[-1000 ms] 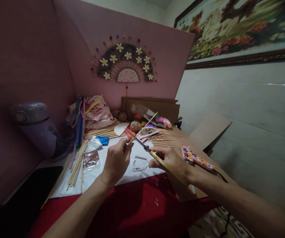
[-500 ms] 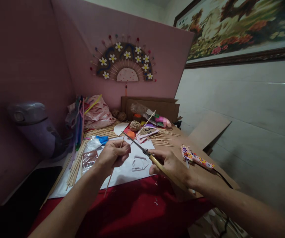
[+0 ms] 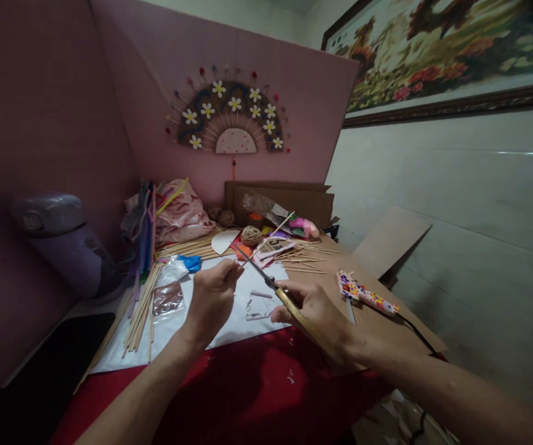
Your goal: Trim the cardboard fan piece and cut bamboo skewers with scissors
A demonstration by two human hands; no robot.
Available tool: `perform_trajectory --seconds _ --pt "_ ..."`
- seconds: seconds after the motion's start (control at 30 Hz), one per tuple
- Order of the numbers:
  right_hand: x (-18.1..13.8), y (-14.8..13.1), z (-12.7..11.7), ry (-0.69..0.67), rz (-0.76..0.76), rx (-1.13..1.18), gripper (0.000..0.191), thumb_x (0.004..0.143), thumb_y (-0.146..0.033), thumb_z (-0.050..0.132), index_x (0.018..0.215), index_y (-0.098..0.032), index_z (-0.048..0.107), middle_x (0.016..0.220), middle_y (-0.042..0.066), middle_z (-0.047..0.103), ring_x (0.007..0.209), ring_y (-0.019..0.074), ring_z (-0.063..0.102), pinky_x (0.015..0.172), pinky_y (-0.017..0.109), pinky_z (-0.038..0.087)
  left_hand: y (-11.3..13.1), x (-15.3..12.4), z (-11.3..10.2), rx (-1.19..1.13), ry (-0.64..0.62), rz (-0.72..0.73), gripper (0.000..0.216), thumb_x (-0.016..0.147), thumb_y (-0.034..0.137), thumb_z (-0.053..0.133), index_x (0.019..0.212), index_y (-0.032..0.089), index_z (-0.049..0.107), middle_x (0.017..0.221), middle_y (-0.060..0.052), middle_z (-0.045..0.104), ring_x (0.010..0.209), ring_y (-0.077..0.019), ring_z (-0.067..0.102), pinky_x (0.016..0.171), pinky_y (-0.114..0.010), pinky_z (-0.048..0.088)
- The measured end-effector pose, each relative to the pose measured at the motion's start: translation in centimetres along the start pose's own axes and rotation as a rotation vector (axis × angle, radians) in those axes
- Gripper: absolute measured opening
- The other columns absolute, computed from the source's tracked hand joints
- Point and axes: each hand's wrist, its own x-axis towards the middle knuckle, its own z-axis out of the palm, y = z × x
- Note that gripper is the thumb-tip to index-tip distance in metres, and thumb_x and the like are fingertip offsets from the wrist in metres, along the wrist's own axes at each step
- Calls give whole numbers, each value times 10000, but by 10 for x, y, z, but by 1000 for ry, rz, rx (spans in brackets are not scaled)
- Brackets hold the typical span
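Observation:
My left hand [image 3: 213, 298] is closed in a pinch on a thin bamboo stick [image 3: 270, 235] that points up and to the right over the table. My right hand [image 3: 315, 312] grips the yellow handles of a pair of scissors [image 3: 268, 283]. The scissor blades reach toward the stick just beyond my left fingertips. Both hands hover above a white sheet [image 3: 229, 309] with small cut scraps on it.
Bundles of bamboo sticks [image 3: 142, 306] lie at the left of the sheet. A flower-patterned glue gun [image 3: 363, 295] rests on cardboard at the right. A purple appliance [image 3: 65, 241], twine ball [image 3: 250, 235], bags and cardboard crowd the back. A decorated fan [image 3: 230, 117] hangs on the pink board.
My left hand turned the stick: half a second ago its lower end hung down below the hand, now only the upper part shows. The scissors shifted slightly left toward it.

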Motion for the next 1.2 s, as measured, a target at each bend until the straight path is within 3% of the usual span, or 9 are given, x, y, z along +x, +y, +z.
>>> perform_trajectory --seconds 0.2,0.37,0.47,0.63,0.7,0.9,1.0,1.1,1.2 --pt "-1 -4 -5 -51 9 20 292 678 -370 700 697 -151 507 588 -57 363 557 76 309 501 212 241 3 9 -10 -496 -239 -543 222 640 292 647 550 146 507 396 55 391 337 -29 257 342 -162 129" --pt "-5 -5 -8 -121 13 107 286 687 -373 684 765 -149 523 593 -41 486 539 82 395 497 209 274 3 15 -18 -746 -498 -749 270 550 253 712 531 160 458 364 67 379 298 -9 172 313 -160 64" --pt "-5 -2 -9 -107 22 82 272 707 -384 659 742 -144 536 593 -30 504 549 87 401 499 212 272 2 13 -15 -704 -488 -712 254 610 308 682 565 164 478 376 65 386 299 -18 182 313 -166 80" --pt "-4 -1 -5 1 27 -14 232 688 -343 691 714 -144 574 589 -50 415 559 79 343 497 210 256 5 3 0 -208 -82 -182 210 717 299 603 581 159 527 482 28 466 418 -53 342 397 -176 246" --pt "-5 -3 -2 7 28 -30 218 680 -327 699 736 -145 592 585 -52 405 554 78 338 489 209 254 5 1 1 -85 -24 -68 255 726 259 587 514 157 489 472 29 436 464 -60 354 445 -175 275" --pt "-8 -2 -1 -66 60 60 216 696 -255 669 865 -144 593 598 -33 547 544 87 433 487 206 285 3 9 -12 -493 -264 -546 212 652 293 650 568 153 514 397 49 417 337 -35 275 342 -161 150" --pt "-8 -2 -3 -104 60 123 251 704 -285 670 892 -144 581 625 -19 593 543 92 469 503 210 317 2 13 -17 -686 -403 -702 240 588 255 692 543 156 478 360 61 389 295 -14 191 318 -162 81" --pt "-7 -2 -5 -99 48 87 273 690 -345 689 840 -141 589 614 -21 575 530 88 436 500 214 311 3 12 -15 -762 -472 -752 244 601 260 685 551 160 468 359 70 375 284 -8 164 310 -165 78" --pt "-4 -1 -4 -33 38 -13 279 667 -382 706 757 -139 599 579 -41 488 547 85 378 495 213 276 4 7 -7 -612 -324 -601 235 674 326 638 589 159 497 397 52 424 288 -22 209 309 -172 106"
